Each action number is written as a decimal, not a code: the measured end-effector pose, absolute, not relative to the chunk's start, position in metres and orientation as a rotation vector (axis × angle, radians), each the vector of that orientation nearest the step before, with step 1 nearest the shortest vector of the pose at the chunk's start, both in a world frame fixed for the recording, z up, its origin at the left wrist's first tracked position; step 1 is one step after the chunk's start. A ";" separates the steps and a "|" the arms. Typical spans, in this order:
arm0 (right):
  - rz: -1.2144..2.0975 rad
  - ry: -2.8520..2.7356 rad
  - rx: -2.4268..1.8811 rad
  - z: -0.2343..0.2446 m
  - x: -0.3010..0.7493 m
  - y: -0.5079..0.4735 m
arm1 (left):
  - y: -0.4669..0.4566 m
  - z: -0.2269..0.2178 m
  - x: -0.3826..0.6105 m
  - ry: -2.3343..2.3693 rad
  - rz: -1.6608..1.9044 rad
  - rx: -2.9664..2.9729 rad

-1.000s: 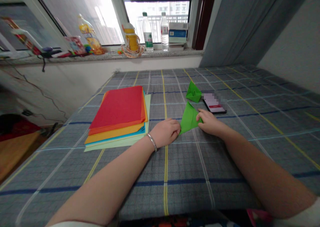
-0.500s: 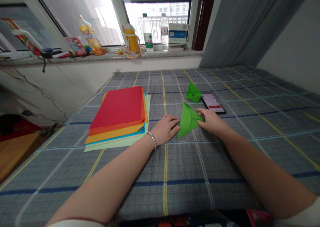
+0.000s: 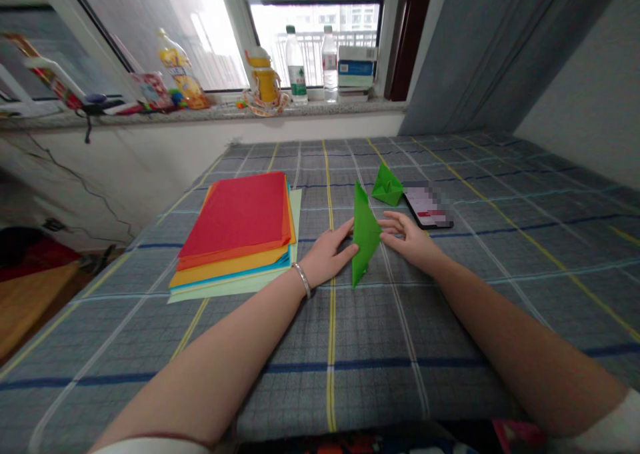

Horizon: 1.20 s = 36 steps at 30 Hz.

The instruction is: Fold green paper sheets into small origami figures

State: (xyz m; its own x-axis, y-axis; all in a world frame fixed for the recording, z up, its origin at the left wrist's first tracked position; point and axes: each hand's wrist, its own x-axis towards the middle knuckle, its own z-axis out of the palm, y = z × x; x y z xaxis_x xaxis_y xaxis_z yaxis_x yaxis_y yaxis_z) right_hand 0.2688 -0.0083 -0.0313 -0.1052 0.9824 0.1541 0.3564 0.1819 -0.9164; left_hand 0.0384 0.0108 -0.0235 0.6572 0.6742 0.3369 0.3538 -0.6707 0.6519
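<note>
A folded green paper [image 3: 364, 235] stands on edge on the checked cloth [image 3: 350, 334], tipped upright between my two hands. My left hand [image 3: 327, 255] presses its left side with fingers stretched along it. On the other side, my right hand [image 3: 407, 235] holds the paper with fingers and thumb. A finished green paper figure [image 3: 387, 185] sits just behind, apart from both hands.
A stack of coloured paper sheets [image 3: 240, 231], red on top, lies to the left. A phone [image 3: 427, 207] lies by my right hand. Bottles [image 3: 296, 64] and boxes line the window sill [image 3: 210, 113]. A grey curtain [image 3: 480, 47] hangs at the right.
The green paper lay nearly flat under my hands before; now it is lifted and turned upright on its edge. Both hands have shifted slightly left with it.
</note>
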 end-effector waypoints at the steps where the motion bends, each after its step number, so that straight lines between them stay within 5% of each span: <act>1: 0.958 -1.612 -1.272 -0.031 0.267 -0.009 | 0.011 -0.023 0.038 0.760 0.783 2.294; 36: 1.096 -1.740 -0.933 -0.033 0.248 -0.014 | 0.000 -0.022 0.044 0.634 0.829 1.977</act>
State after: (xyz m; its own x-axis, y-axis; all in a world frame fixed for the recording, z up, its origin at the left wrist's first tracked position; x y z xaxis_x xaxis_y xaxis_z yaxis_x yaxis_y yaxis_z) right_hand 0.2477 -0.0144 -0.0325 -0.3556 0.8955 0.2677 0.1455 0.3359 -0.9306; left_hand 0.0445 0.0001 -0.0223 0.6479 0.6971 0.3070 0.1138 -0.4871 0.8659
